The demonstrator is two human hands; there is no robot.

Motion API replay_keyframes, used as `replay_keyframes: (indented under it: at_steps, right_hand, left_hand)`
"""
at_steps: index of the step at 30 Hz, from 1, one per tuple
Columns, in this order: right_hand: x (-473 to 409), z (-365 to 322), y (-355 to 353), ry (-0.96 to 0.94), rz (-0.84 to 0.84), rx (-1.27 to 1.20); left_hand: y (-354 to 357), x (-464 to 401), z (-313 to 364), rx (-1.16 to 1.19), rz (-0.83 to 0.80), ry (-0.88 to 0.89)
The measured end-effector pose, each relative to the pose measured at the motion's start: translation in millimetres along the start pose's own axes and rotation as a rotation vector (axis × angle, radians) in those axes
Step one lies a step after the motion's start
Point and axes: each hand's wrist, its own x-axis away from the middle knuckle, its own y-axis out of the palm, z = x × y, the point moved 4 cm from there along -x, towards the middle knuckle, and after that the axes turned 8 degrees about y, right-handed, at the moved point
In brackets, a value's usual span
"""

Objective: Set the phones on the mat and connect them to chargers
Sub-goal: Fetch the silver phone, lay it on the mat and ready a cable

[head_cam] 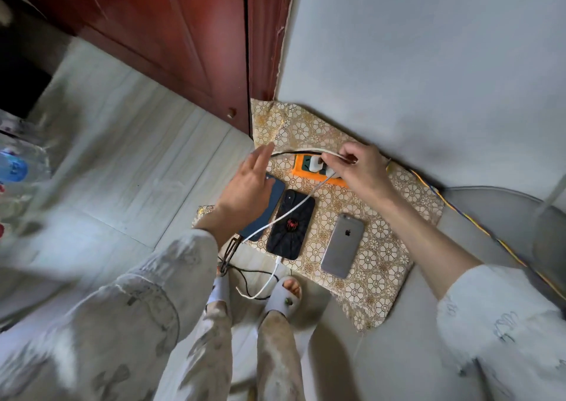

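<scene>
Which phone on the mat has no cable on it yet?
The silver phone, lying apart on the right; a white cable crosses the black spider-case phone.

Apple logo on grey phone [343,245]; red spider emblem on black phone [291,224].

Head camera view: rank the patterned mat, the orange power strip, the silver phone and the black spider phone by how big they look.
1. Gold floral-patterned mat, by far the largest.
2. Black phone with red spider and silver phone: they look alike, no ranking.
3. Orange power strip, smallest showing, though the right hand hides part.
</scene>
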Motion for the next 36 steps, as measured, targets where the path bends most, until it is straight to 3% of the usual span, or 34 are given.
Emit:
replay_keyframes:
  at_steps: [6, 10, 12, 14, 16, 20, 25, 27, 30, 36]
  right_hand:
    - [27, 17, -21, -0.05, 0.03, -0.017]
    - [40, 34, -25, 0.048, 0.155, -0.086]
    - [55, 39, -20, 0.162, 0.265, -0.25]
    - [76, 40, -7, 0.324, 0.295, -0.465]
    - [98, 33, 13, 0.45, 0.155, -0.616]
    - [130, -5, 36, 0.306, -0.168, -0.552]
    - [149, -31, 11, 0.27, -0.079, -0.54]
    - [158, -36, -9, 0.295, -0.003, -0.628]
    - [168, -45, -42, 0.364, 0.011, -0.982]
    - [171, -78, -112, 0.351, -0.057, -1.379]
  left_hand:
    - [24, -17, 20, -0.021, -0.252, 0.081]
    - [14, -6, 36, -0.046, -0.159, 0.085]
    - [1, -2, 49, 0.0, -0.062, 0.07]
    - [-13, 0, 66, 0.153, -0.023, 0.029]
    - [-23, 3, 85, 0.375, -0.062, -0.081]
    - [-32, 19, 127, 0.766, -0.241, -0.289]
    - [-58, 21, 164, 1.001, -0.267, -0.377]
    - [-67, 24, 171, 0.904, -0.283, -0.315]
    - [-77, 44, 176, 0.536, -0.327, -0.187]
    - [-84, 87, 201, 0.314, -0.513, 0.03]
